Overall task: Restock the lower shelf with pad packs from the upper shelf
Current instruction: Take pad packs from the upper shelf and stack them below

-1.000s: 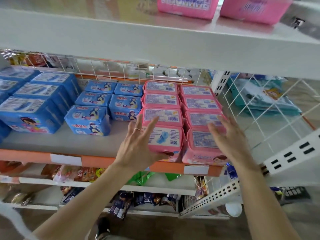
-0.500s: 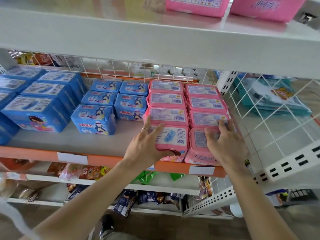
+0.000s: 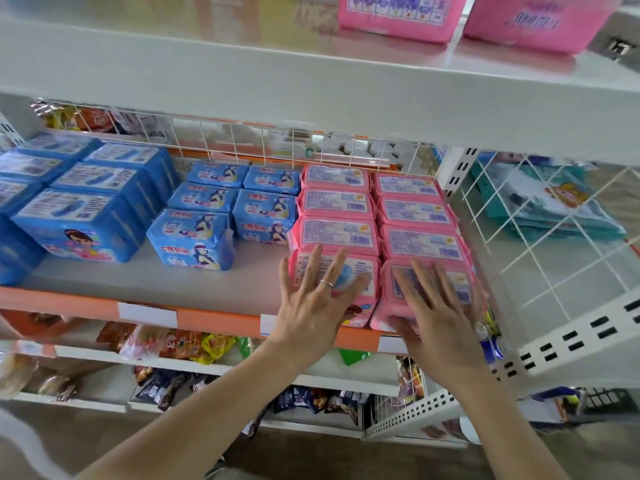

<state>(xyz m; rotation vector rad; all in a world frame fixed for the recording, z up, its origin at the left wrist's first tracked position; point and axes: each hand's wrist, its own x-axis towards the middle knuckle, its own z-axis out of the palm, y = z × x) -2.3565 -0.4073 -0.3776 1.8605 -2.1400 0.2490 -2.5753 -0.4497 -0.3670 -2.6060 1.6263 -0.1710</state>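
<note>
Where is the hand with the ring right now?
In the head view, the left hand rests flat on the front-left pink pack at the orange shelf edge, just left of the right hand.

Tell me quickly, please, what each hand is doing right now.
Left hand: open, fingers spread flat on the front left pink pack.
Right hand: open, flat on the front right pink pack.

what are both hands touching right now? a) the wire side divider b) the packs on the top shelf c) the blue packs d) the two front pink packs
d: the left hand lies with straight fingers on the front-left pink pack, and the right hand on the front-right pink pack.
</note>
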